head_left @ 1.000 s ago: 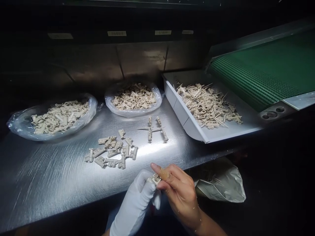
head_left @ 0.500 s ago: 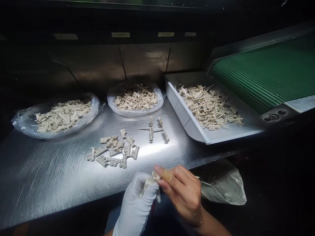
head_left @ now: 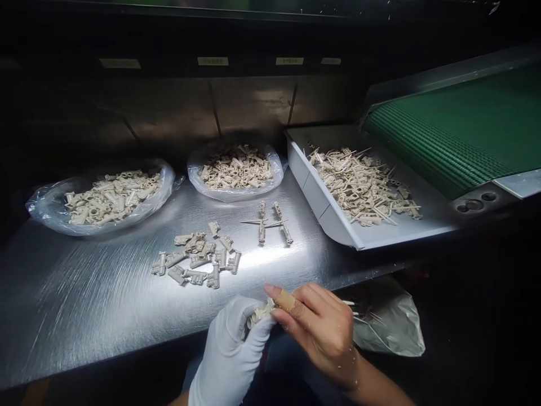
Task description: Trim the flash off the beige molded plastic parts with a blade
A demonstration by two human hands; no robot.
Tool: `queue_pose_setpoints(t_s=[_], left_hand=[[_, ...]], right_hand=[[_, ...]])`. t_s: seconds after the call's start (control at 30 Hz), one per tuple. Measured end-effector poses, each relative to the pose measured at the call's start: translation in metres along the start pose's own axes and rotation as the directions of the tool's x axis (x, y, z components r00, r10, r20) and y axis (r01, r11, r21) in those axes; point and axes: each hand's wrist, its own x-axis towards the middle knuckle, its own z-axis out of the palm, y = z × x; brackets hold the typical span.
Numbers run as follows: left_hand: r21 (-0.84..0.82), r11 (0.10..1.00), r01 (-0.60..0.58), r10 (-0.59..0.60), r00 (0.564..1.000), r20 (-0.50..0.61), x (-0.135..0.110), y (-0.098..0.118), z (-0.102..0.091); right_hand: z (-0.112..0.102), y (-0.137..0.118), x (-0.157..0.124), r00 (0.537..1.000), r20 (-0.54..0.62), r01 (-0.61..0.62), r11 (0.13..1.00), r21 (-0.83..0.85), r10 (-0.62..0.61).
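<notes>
My left hand (head_left: 236, 344), in a white glove, is closed around a small cream plastic part (head_left: 257, 317) with a round open end. Most of that part is hidden by the gloved fingers. My bare right hand (head_left: 321, 327), with a tan bandage (head_left: 286, 300) round its thumb, pinches the part's far end between thumb and finger. Thin pale sticks (head_left: 350, 304) show just beyond the right hand; whether it holds them I cannot tell. On the metal table ahead lies a loose group of similar parts (head_left: 203, 259). Right of that group are two parts with thin sticks (head_left: 270, 223).
Two plastic-lined containers (head_left: 99, 200) (head_left: 235, 169) full of cream parts stand at the back. A white tray (head_left: 325, 208) holds a heap of parts and sticks. Behind it slopes a green conveyor belt (head_left: 465, 129). A clear bag (head_left: 393, 330) hangs below the table edge.
The part has turned in my hands, so its round end now shows. My right hand has shifted slightly right, and more of the thin sticks show beside it.
</notes>
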Motion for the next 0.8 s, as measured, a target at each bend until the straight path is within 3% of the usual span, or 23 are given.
queue_pose_setpoints(t_s=[0.13,0.27,0.53,0.63,0.8], left_hand=[[-0.088,0.993,0.076,-0.072,0.996,0.051,0.002,0.000,0.001],[-0.109,0.992,0.071,-0.069,0.997,0.017,0.001,0.005,0.003],[-0.108,0.990,0.086,-0.083,0.996,0.031,0.004,0.006,0.003],[-0.257,0.944,0.210,-0.170,0.971,0.169,0.008,0.008,0.003],[-0.467,0.737,0.488,-0.232,0.832,0.503,0.014,0.010,0.002]], right_hand=[[0.001,0.002,-0.002,1.000,0.021,-0.022,0.994,0.112,0.020],[0.009,0.004,-0.007,0.996,-0.004,-0.086,0.968,0.236,0.089],[0.016,0.005,-0.009,0.992,-0.049,-0.100,0.961,0.259,0.117],[0.014,0.006,-0.008,0.992,-0.045,-0.096,0.950,0.297,0.114],[0.017,0.008,-0.007,0.984,-0.025,-0.154,0.902,0.403,0.178]])
